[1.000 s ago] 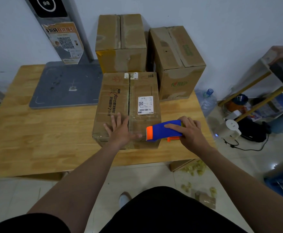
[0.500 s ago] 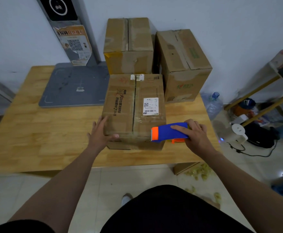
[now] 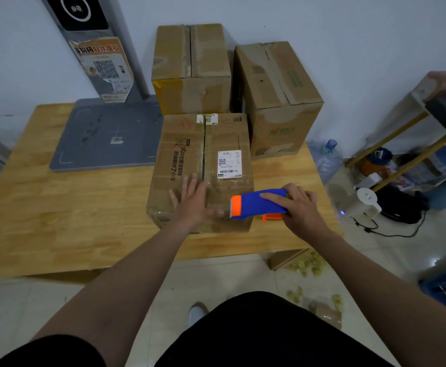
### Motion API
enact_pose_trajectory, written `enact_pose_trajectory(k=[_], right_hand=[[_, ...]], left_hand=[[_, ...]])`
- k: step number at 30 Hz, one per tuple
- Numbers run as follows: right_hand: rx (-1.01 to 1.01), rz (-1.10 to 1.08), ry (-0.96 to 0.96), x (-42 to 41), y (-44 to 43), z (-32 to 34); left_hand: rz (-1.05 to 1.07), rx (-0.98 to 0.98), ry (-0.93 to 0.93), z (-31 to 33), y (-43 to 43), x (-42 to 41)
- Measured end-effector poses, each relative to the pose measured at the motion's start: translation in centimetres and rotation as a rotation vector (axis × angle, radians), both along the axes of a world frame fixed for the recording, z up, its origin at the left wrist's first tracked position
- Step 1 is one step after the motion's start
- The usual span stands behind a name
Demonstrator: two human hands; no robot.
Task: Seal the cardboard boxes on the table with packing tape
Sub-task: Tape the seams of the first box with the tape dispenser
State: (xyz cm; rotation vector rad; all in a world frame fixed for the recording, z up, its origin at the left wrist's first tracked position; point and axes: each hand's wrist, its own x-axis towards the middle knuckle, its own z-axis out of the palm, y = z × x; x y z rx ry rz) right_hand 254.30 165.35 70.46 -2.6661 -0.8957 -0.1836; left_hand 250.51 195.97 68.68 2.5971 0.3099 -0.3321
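A pale wooden table (image 3: 57, 213) carries three cardboard boxes and a flat grey plate (image 3: 105, 136). The near box (image 3: 187, 152) sits by the front edge. Behind it, by the wall, stand the back box (image 3: 192, 70) and the right box (image 3: 277, 102), side by side; the grey plate lies back left

Brown cardboard box (image 3: 190, 154); blue-orange tape dispenser (image 3: 256, 205); grey scale (image 3: 105, 133); wood-grain table (image 3: 57, 221).

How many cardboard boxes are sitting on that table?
3 on the table. The front box lies under the left hand; the middle back box and the right back box stand behind it by the wall. Another could hide behind them.
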Motion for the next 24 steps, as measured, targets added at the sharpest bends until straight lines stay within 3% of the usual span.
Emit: enact_pose_trajectory(k=[7, 14, 24], right_hand=[[-0.096, 0.041, 0.018, 0.7, -1.6, 0.5], [-0.052, 0.125, -0.036, 0.8, -3.3, 1.0], [-0.110, 0.078, -0.030, 2.7, -8.3, 0.6]], left_hand=[[0.017, -0.078, 0.016, -1.0, 0.1, 0.0], [0.013, -0.039, 0.045, -0.7, 0.1, 0.2], [0.036, -0.034, 0.036, -1.2, 0.2, 0.5]])
